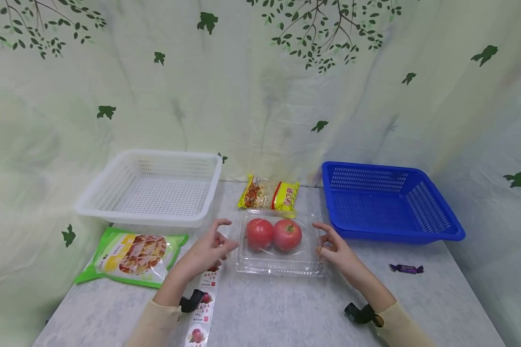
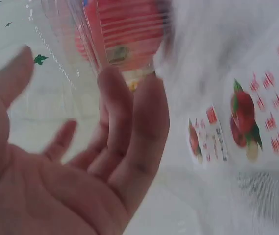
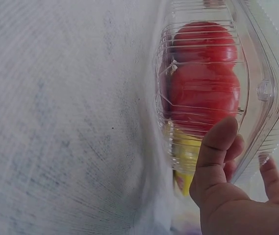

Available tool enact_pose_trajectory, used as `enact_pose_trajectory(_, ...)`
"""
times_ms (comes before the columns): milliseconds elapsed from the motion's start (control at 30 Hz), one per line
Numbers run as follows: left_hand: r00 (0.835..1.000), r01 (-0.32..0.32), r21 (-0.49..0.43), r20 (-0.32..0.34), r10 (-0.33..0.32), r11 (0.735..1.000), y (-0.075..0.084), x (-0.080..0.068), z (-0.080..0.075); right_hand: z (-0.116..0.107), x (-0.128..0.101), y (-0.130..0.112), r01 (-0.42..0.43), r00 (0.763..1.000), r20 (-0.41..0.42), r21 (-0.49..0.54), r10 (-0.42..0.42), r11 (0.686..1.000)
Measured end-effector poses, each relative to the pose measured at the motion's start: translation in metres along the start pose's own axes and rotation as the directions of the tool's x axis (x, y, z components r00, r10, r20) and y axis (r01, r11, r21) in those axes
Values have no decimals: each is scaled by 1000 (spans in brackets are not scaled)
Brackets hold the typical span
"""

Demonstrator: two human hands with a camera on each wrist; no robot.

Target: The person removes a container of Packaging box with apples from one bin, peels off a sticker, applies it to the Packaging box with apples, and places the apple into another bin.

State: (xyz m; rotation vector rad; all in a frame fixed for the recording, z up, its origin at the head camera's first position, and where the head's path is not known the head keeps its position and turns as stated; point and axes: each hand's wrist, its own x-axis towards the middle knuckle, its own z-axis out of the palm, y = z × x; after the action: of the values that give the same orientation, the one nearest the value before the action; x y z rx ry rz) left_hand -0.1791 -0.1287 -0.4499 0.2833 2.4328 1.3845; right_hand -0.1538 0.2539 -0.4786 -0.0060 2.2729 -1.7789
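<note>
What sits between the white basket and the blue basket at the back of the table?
In the head view, a yellow snack packet lies between the white basket and the blue basket, just behind the clear clamshell of apples.

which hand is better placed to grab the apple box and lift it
Probably the right hand: its fingertips sit at the right edge of the clear apple box, thumb against the plastic in the wrist view. The left hand is open beside the left edge, slightly apart. Both flank it, so a two-handed lift fits.

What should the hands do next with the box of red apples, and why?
Probably close both hands onto the clear box and take hold. The left hand and right hand sit open at its two sides, not clearly gripping it yet, and the two apples inside could roll.
</note>
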Motion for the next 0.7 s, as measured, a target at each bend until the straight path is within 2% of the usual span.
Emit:
enact_pose_trajectory(133,985,52,102,-172,-34,993,0,-12,-2,0,-1,0,11,1000,-5,-12,-11,1000)
enact_pose_trajectory(267,963,105,164,-264,-59,981,-1,-19,5,-2,-2,1,6,1000,-11,-23,-6,1000)
enact_pose_trajectory(367,935,145,220,-349,-61,965,-6,-20,13,-3,-3,3,-1,1000,-6,-41,1,999)
enact_pose_trajectory(467,900,158,271,-435,-25,949,-14,-17,23,-2,-5,3,-10,1000,-6,-54,10,998)
enact_pose_trajectory(533,880,158,288,-474,-3,944,-20,-15,28,0,-8,3,-3,1000,-11,-53,2,999)
enact_pose_trajectory(600,869,168,303,-495,4,938,-24,-14,31,2,-12,3,13,1000,-25,-59,-15,998)
enact_pose_trajectory(700,866,203,316,-500,-20,927,-27,-16,32,3,-19,4,70,996,-55,-86,-75,994)
